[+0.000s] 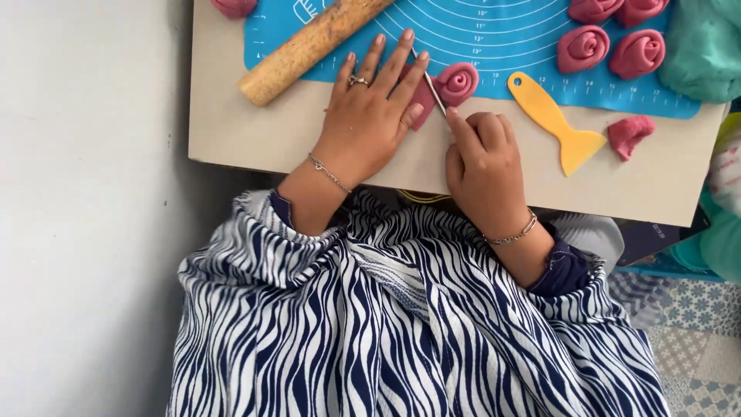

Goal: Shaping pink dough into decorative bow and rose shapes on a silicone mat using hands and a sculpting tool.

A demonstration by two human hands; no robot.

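My left hand (374,116) lies flat with fingers spread on a strip of pink dough (423,99) at the near edge of a blue silicone mat (502,38). The strip ends in a rolled spiral (457,82) just right of my fingertips. My right hand (482,158) is closed around a thin metal tool (428,81), whose blade rests across the dough between the two hands.
A wooden rolling pin (309,46) lies at an angle left of my left hand. A yellow plastic scraper (559,123), a pink dough lump (629,135) and several pink dough rosettes (610,31) sit to the right on a beige board (255,131). Green dough (706,50) is at far right.
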